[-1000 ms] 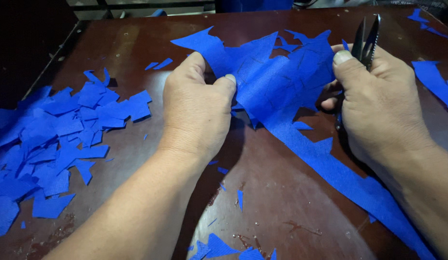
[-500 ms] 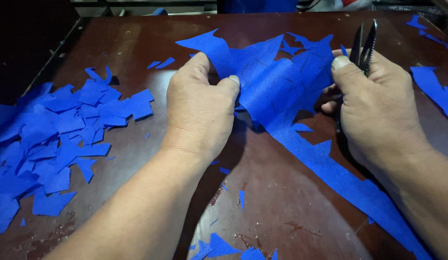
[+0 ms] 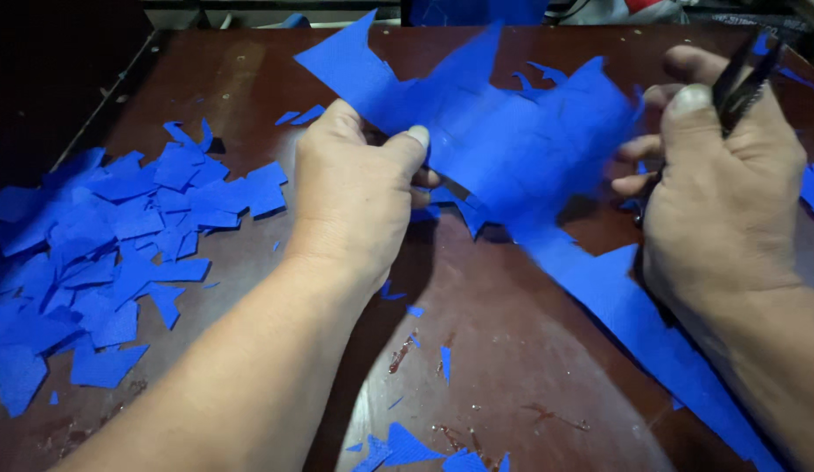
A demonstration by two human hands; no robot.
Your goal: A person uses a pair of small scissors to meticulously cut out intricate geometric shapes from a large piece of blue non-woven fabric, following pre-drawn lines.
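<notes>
A long strip of blue fabric (image 3: 512,149) with a jagged edge runs from the table's far middle down to the near right corner. My left hand (image 3: 359,188) pinches its upper part between thumb and fingers and lifts it off the table. My right hand (image 3: 722,183) grips dark scissors (image 3: 744,74), whose closed blades point up and away past my thumb. The fingers of that hand touch the fabric's right edge.
A heap of several cut blue fabric pieces (image 3: 92,253) lies at the left on the dark brown wooden table (image 3: 512,376). Small blue scraps (image 3: 407,450) lie near the front edge. More blue pieces (image 3: 813,188) sit at the far right edge.
My left hand has lifted the fabric's upper end off the table, and the right hand with the scissors has drawn away to the right.
</notes>
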